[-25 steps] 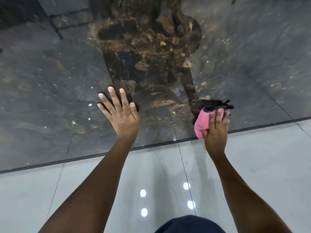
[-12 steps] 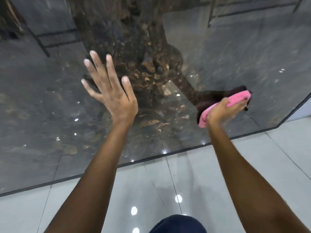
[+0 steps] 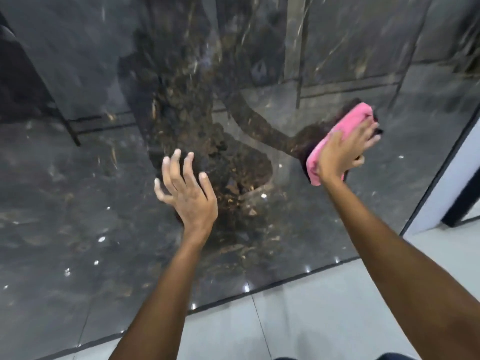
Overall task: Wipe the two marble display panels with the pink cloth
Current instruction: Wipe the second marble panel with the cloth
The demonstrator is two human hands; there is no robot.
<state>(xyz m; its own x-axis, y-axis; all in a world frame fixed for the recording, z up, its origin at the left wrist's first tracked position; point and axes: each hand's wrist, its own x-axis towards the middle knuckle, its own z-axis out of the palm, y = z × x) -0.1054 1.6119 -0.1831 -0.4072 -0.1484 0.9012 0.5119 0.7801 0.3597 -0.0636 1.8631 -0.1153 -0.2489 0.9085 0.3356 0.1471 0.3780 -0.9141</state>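
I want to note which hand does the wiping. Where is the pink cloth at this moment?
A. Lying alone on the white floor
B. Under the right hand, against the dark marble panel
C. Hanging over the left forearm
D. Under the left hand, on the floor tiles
B: the right hand presses the pink cloth onto the dark marble panel, while the left hand holds nothing.

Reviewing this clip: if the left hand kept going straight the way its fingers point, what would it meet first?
Most likely the dark marble panel itself. The left hand is open, fingers spread toward the glossy surface, with nothing visible between. Whether the fingertips already touch it is unclear.
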